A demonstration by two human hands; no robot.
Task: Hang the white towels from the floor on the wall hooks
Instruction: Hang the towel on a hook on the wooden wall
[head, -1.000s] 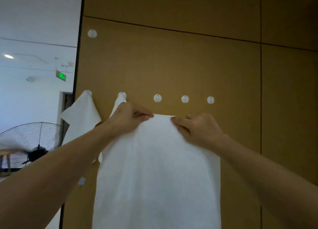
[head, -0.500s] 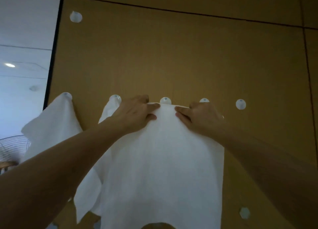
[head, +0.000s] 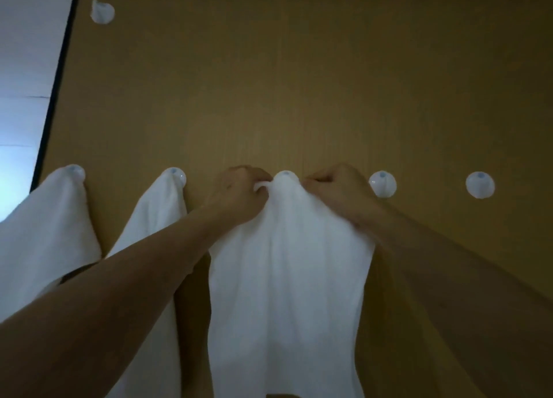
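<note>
Both arms reach up to the brown wall (head: 299,83). The left hand (head: 239,192) and right hand (head: 338,188) each pinch the white towel (head: 287,278) beside the third hook (head: 286,175), where its top edge drapes, the rest hanging down.

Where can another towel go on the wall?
Two bare hooks sit right of the right hand; one more is up high at the left. The left side is crowded: three towels fill those hooks.
</note>
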